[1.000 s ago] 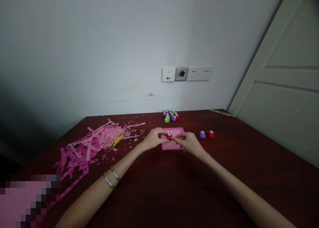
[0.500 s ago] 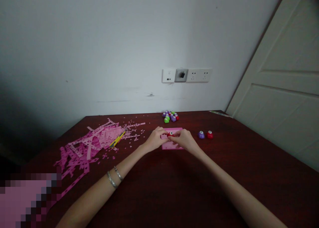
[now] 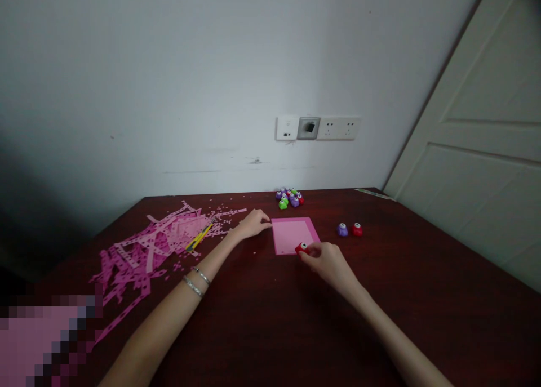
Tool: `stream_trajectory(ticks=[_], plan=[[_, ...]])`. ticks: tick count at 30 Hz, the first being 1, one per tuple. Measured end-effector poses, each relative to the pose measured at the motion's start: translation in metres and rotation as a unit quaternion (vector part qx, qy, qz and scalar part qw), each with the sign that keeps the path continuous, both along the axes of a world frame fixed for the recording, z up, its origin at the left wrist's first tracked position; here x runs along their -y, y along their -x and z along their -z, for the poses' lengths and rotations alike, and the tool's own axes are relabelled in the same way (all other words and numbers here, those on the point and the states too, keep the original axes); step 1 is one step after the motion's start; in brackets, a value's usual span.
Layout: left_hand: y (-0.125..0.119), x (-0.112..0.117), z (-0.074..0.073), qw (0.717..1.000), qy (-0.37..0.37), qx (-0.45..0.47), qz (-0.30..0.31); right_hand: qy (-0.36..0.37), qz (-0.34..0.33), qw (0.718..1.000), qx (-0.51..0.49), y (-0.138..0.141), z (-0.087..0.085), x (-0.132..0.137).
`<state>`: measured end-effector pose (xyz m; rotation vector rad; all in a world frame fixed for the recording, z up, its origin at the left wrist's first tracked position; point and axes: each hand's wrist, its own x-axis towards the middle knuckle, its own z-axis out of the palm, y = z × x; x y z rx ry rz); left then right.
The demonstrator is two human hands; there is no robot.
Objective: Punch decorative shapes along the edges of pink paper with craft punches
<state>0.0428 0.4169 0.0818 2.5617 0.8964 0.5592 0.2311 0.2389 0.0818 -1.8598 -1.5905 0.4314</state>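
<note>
A pink paper sheet (image 3: 291, 233) lies flat on the dark red table (image 3: 270, 319). My right hand (image 3: 327, 262) grips a small red paper punch (image 3: 301, 248) at the sheet's near right corner. My left hand (image 3: 252, 223) rests at the sheet's far left corner, fingers stretched toward its edge and touching it. Two bracelets sit on my left wrist.
A purple punch (image 3: 342, 229) and a red punch (image 3: 357, 229) stand right of the sheet. A cluster of several small punches (image 3: 289, 197) sits by the wall. Pink paper strips and scraps (image 3: 152, 246) with yellow pencils (image 3: 198, 238) cover the table's left. A door (image 3: 486, 150) stands at right.
My right hand has carried the red punch from the sheet's middle to its near right corner. My left hand let go of the punch and moved to the sheet's far left corner.
</note>
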Motion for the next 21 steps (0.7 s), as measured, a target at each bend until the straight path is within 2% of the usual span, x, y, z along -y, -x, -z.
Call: stream_trajectory(ticks=[4,9,13,17,21], plan=[[-0.014,-0.014,0.01,0.999,-0.024,-0.023,0.007,-0.014,0.011,0.999,0.045,-0.002,0.004,0.003],[-0.026,-0.024,0.009,0.994,-0.048,-0.095,-0.004,0.031,0.01,0.999,-0.028,-0.007,0.011,-0.002],[-0.03,-0.031,0.014,0.991,-0.046,-0.128,-0.004,0.077,0.007,0.994,-0.083,-0.011,0.018,-0.005],[-0.031,-0.034,0.018,0.991,-0.024,-0.131,0.012,0.093,0.003,0.991,-0.095,-0.012,0.02,-0.005],[-0.033,-0.032,0.015,0.99,-0.018,-0.137,0.008,0.081,-0.003,0.993,-0.088,-0.011,0.019,0.0]])
